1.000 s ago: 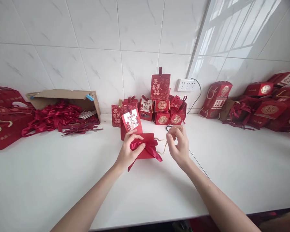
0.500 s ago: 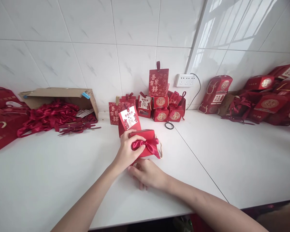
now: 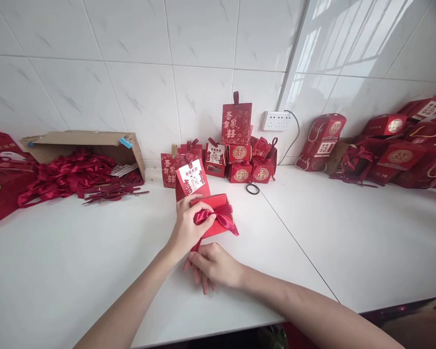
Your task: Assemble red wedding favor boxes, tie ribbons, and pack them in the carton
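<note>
A small red gift box (image 3: 218, 199) lies on the white table, with a shiny dark-red ribbon bow (image 3: 223, 219) across its face. My left hand (image 3: 189, 220) rests on the box's left side, its thumb and fingers pinching the bow near its knot. Below the box, my right hand (image 3: 212, 264) grips a ribbon tail (image 3: 196, 246) between thumb and forefinger; the other fingers hang loosely. The tail runs taut from the bow down to that hand. Just behind stands a red box with a white printed card (image 3: 191, 182).
Red gift boxes (image 3: 240, 172) are stacked against the tiled wall beside a power strip (image 3: 276, 121). A cardboard box (image 3: 83, 137) spills red ribbons (image 3: 65, 174) at left. More red boxes (image 3: 399, 155) pile up at right. A black ring (image 3: 253, 189) lies mid-table.
My right hand has moved slightly down and left, drawing out the ribbon tail. The box has turned a little, and its rope handle shows less. My left hand keeps its pinch on the bow.
</note>
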Demonstrator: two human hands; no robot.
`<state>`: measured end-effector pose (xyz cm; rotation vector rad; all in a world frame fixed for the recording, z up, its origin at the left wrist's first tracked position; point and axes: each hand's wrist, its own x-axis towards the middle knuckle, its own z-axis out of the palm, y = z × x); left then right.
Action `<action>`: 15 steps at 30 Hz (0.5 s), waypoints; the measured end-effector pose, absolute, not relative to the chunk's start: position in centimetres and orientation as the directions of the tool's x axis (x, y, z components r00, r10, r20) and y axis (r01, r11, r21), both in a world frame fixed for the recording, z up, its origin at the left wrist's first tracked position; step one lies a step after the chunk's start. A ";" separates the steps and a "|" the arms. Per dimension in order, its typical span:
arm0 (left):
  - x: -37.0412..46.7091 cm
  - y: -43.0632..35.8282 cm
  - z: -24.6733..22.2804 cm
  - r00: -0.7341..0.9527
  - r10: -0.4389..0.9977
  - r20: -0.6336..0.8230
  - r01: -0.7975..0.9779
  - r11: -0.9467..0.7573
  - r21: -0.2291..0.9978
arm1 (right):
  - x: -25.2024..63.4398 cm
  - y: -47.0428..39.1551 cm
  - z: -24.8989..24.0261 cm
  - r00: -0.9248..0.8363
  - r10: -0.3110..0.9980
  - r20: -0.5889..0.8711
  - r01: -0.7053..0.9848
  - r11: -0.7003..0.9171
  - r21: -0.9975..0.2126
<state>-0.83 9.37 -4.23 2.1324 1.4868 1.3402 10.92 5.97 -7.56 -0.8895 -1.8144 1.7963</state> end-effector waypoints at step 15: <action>-1.1 9.3 -3.9 0.086 0.872 0.483 0.598 -0.433 0.675 | 15.3 8.0 -3.7 -0.312 0.938 0.149 0.136 0.199 -0.970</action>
